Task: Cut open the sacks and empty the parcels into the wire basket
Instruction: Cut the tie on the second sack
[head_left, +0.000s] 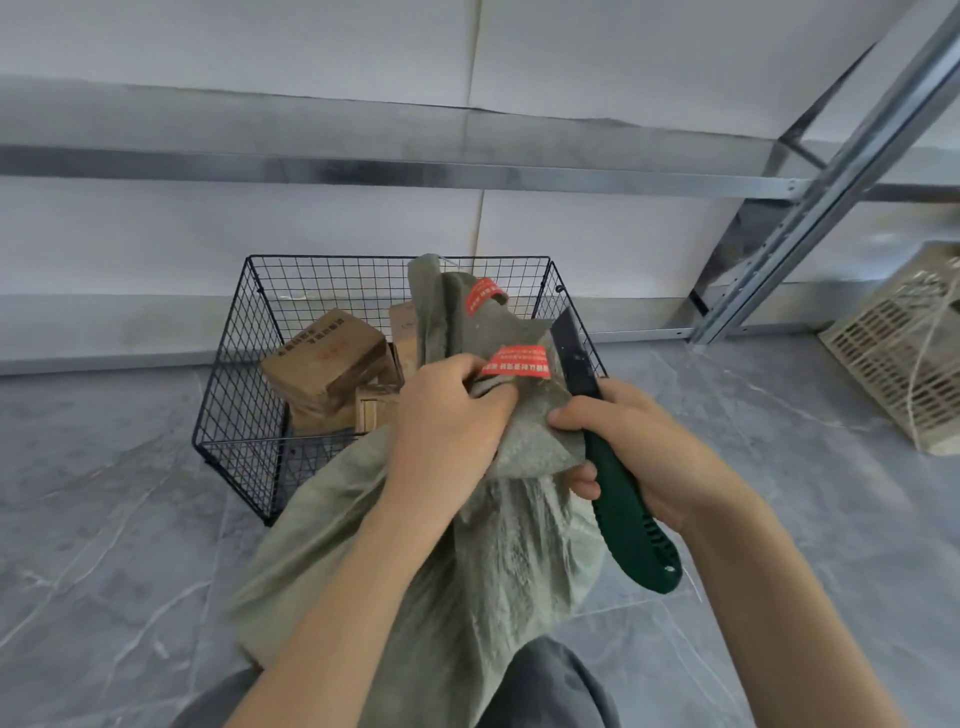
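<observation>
We see the left hand (447, 410) curled tight round a bunch of the grey-green woven plastic sack (467, 571), just under its top. Its fingers squeeze the cloth right beside a red paper label (517, 361).

The right hand (644, 457) is at 3 o'clock from the left one, very near it. Its fingers are wrapped round the green handle of a folding knife (623, 509). One of them also presses on the sack cloth. The dark blade points up toward 12 o'clock, just beside the label. We cannot tell if the blade has cut in.

The sack hangs down from the hands to 6 o'clock, and its top flops up toward 12 o'clock.

The black wire basket (234, 374) stands on the grey stone floor (104, 493) at 11 o'clock from the hands. The sack's top hides part of it. Brown cardboard parcels (324, 364) lie inside it.

A pale plastic crate (898, 353) sits at 3 o'clock, well apart.
</observation>
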